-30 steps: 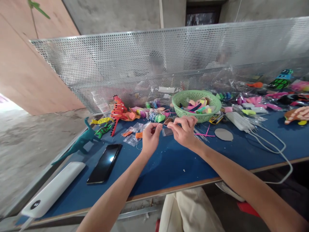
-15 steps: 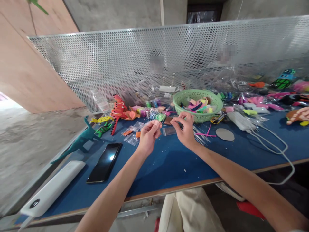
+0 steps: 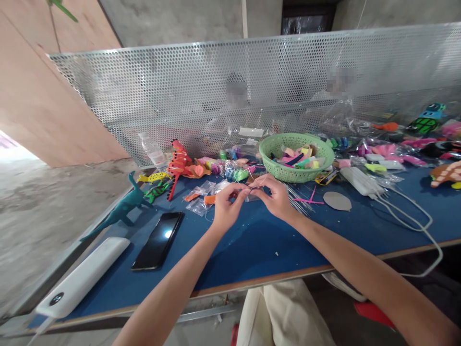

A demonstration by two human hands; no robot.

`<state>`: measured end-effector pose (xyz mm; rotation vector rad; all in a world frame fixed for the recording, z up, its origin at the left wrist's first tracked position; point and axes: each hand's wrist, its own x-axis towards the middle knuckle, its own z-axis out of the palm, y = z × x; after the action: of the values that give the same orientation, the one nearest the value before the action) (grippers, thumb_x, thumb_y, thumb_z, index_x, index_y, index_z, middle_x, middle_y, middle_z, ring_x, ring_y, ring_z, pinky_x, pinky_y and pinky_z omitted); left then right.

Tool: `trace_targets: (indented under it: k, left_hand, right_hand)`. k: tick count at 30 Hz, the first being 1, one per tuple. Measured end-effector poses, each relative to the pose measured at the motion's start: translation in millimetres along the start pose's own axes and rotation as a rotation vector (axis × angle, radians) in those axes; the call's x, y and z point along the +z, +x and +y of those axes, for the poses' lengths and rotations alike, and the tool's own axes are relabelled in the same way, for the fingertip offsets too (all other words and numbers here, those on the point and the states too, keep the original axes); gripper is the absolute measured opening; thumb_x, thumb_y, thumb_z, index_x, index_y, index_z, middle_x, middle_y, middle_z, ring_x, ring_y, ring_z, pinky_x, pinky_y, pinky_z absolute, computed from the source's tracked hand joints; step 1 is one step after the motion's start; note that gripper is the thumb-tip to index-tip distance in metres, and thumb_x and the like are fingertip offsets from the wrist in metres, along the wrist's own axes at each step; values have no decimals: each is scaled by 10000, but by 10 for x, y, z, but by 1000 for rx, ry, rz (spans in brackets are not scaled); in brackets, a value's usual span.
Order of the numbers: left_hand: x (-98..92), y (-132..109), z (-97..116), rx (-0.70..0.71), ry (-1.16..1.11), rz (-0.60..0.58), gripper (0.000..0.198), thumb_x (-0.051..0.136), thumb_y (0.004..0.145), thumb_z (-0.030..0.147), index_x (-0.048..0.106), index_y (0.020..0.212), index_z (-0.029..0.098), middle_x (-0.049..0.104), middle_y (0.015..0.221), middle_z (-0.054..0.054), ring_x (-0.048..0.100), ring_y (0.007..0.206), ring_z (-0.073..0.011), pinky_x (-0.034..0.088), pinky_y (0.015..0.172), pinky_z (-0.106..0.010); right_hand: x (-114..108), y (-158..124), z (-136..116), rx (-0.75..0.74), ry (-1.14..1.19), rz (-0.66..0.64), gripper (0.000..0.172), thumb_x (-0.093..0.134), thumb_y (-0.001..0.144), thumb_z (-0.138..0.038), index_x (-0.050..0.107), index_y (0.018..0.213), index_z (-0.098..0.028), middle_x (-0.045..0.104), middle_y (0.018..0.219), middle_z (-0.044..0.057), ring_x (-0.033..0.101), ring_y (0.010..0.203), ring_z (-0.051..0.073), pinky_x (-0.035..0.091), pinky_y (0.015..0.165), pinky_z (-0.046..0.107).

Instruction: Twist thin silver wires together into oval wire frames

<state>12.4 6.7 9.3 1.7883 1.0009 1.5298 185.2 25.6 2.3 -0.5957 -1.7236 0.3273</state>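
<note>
Over the middle of the blue table point(image 3: 248, 250), my two hands meet at the fingertips. My left hand point(image 3: 227, 205) pinches a thin wire point(image 3: 251, 188). My right hand point(image 3: 276, 198) is closed on the same wire, thumb and index finger pressed together. Fine curved ends of it seem to stick up above the fingers, though they are hard to follow. Just right of my right hand lies a bundle of straight thin wires point(image 3: 304, 207), with crossed pink strips point(image 3: 310, 198) on it. Small plastic bags with orange pieces point(image 3: 209, 199) lie left of my left hand.
A green basket point(image 3: 264, 166) of coloured foam pieces stands behind my hands. Left are a phone point(image 3: 157, 241), a white power bank point(image 3: 84, 276), a teal dinosaur point(image 3: 124, 206) and a red toy point(image 3: 182, 163). White cables point(image 3: 406, 218) and a grey oval point(image 3: 337, 201) lie right. A perforated metal panel point(image 3: 180, 96) borders the back.
My hands have come together from slightly apart, and their fingertips now meet on the wire. The things on the table have stayed put; the view shifted slightly.
</note>
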Motion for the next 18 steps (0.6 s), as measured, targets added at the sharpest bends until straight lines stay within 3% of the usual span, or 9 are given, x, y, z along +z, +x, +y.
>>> trace_targets:
  k: [5, 12, 15, 18]
  left_hand:
    - [-27, 22, -36, -127, -165, -99, 249, 723, 846, 423, 702, 838, 175, 547, 633, 13, 463, 552, -99, 365, 542, -231]
    - [-133, 79, 14, -182, -154, -300, 246, 713, 861, 406, 707, 799, 168, 638, 729, -22, 483, 613, -105, 376, 582, -233]
    - [-145, 89, 17, -194, -130, -371, 258, 714, 857, 423, 711, 817, 167, 656, 744, -31, 484, 607, -108, 379, 578, -236]
    - [-119, 72, 12, -173, -100, -312, 276, 713, 853, 448, 710, 838, 173, 652, 742, -30, 495, 596, -112, 376, 559, -236]
  right_hand:
    - [-77, 31, 67, -73, 30, -75, 99, 658, 939, -297, 720, 988, -237, 725, 970, 47, 680, 968, 193, 565, 885, 382]
    - [-200, 48, 229, -256, 45, -187, 221, 553, 982, -166, 712, 1098, -267, 744, 1048, 44, 707, 995, 168, 594, 848, 340]
    - [-225, 19, 264, -239, 31, -154, 210, 587, 967, -186, 704, 1122, -267, 744, 1042, 43, 716, 966, 167, 606, 806, 321]
    - [-221, -13, 251, -135, 5, -140, 215, 572, 977, -235, 691, 1154, -267, 745, 1071, 45, 731, 839, 152, 613, 708, 294]
